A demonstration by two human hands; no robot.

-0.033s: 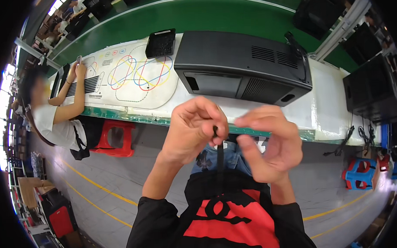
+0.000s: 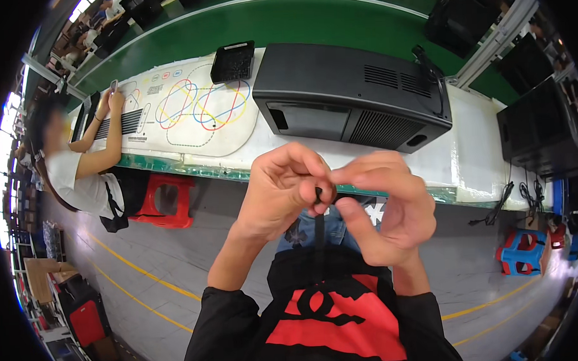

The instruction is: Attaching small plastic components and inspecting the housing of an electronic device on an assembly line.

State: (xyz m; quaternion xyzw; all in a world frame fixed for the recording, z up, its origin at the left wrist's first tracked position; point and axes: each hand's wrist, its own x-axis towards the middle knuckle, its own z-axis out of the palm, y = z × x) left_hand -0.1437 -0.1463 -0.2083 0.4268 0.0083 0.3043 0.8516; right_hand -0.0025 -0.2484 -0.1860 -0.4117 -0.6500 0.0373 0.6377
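My left hand (image 2: 278,192) is closed in a pinch in front of me, above my lap. Between its fingertips shows a small black end, and a narrow black strap (image 2: 319,233) hangs below it toward my body. Whether the two are one piece I cannot tell. My right hand (image 2: 391,202) is beside it, fingers curved, thumb and index apart. Its index fingertip comes close to the left fingers; whether they touch is unclear. Just beyond both hands, a large black boxy machine (image 2: 355,83) with vents lies on the white-covered bench (image 2: 278,142).
A black tray (image 2: 233,63) stands left of the machine, on a white printed mat (image 2: 192,142). At far left a person (image 2: 88,165) sits holding a phone-like object near a red stool (image 2: 165,201). A blue and red stool (image 2: 526,254) and loose black cables (image 2: 494,208) are at right.
My right hand has moved slightly left, bringing its index fingertip nearer to the left fingers. The left hand keeps its pinch on the black piece. The view has shifted a little.
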